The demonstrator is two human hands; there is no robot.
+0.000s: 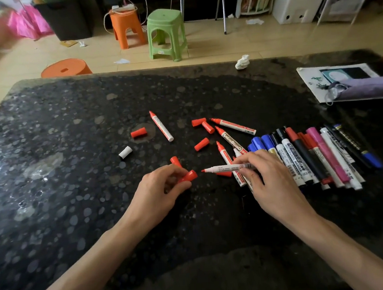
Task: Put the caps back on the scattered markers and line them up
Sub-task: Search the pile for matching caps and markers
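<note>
Your left hand (pixel 164 187) pinches one red plastic cap (pixel 188 176). Its open end faces the red tip of the uncapped white-barrelled marker (pixel 225 168) gripped in your right hand (pixel 266 179), near but apart. On the black speckled table (pixel 72 179) lie at least five loose red caps (pixel 138 133), one white cap (pixel 125 152) and four uncapped red markers (pixel 161 129). The row of capped markers (pixel 315 156) sits just right.

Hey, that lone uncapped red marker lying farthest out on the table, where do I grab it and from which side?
Grip the lone marker by its white barrel, near the middle, coming down from above and pinching across its width. It lies flat and diagonal on the table, red tip pointing away, both long sides clear. Staying off the tip likely leaves it free for a cap.
</note>
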